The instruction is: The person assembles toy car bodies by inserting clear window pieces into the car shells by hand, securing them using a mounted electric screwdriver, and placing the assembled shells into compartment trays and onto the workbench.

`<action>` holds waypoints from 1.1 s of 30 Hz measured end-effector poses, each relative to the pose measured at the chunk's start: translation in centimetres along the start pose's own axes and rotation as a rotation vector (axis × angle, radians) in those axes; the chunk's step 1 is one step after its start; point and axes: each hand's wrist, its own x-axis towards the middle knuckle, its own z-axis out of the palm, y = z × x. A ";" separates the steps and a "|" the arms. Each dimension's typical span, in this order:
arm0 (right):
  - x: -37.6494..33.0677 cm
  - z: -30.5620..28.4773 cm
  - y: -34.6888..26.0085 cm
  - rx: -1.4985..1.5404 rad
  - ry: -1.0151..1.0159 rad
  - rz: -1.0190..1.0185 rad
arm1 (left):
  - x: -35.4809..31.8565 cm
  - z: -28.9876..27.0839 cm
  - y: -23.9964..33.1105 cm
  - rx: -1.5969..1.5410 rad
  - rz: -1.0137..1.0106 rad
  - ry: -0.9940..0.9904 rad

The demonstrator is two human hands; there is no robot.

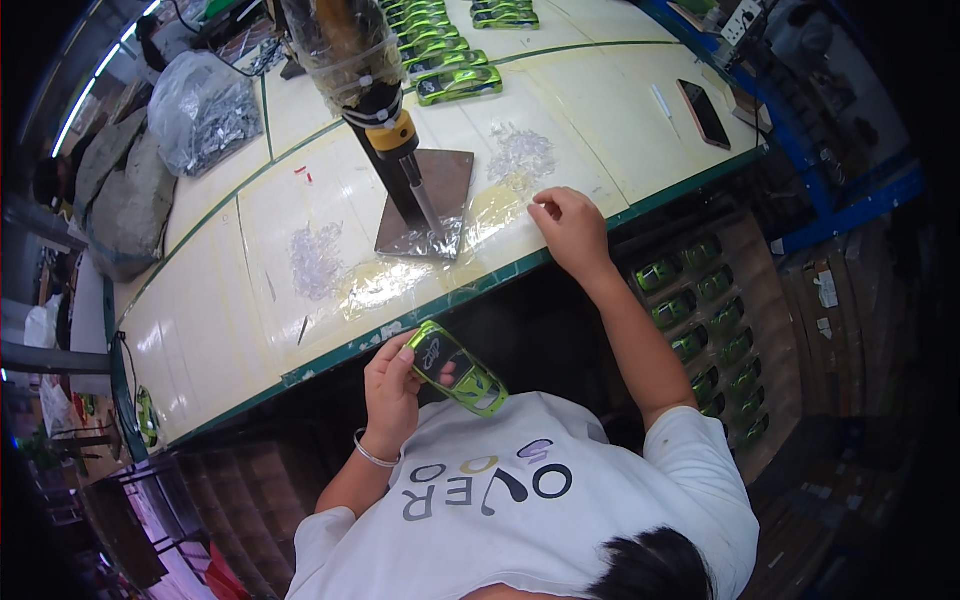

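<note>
While the left hand [392, 385] pinches a green toy car body [457, 369] at lower centre, long axis running upper left to lower right, the right hand [570, 225], fingertips curled together, rests beside clear plastic bits [520, 155] up-frame.

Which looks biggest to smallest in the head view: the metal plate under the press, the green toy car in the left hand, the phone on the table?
1. metal plate
2. green toy car, held in the left hand
3. phone

The car and phone look close; the car is nearer the camera, so that order is unsure.
</note>
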 end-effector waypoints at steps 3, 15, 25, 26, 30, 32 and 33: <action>2.1 0.4 0.5 -0.067 -0.130 0.308 | 0.1 0.1 0.0 -0.019 0.006 -0.005; 2.7 -0.7 2.9 -0.244 -0.073 0.065 | -0.1 -1.1 0.1 -0.032 0.044 0.063; 3.8 -2.9 7.5 -0.726 -0.128 -0.247 | 0.1 -0.5 -0.2 -0.028 0.034 0.075; 3.7 -2.8 7.3 -0.729 -0.104 -0.287 | 0.1 -0.4 -0.2 -0.026 0.032 0.073; 3.8 -2.7 7.0 -0.705 -0.151 -0.371 | 0.0 -0.2 -0.2 -0.018 0.048 0.055; 3.8 -2.9 6.2 -0.690 -0.185 -0.319 | -0.1 -0.3 -0.2 -0.016 0.054 0.059; 3.9 -3.1 5.8 -0.678 -0.217 -0.269 | -0.1 -0.4 -0.3 -0.018 0.055 0.064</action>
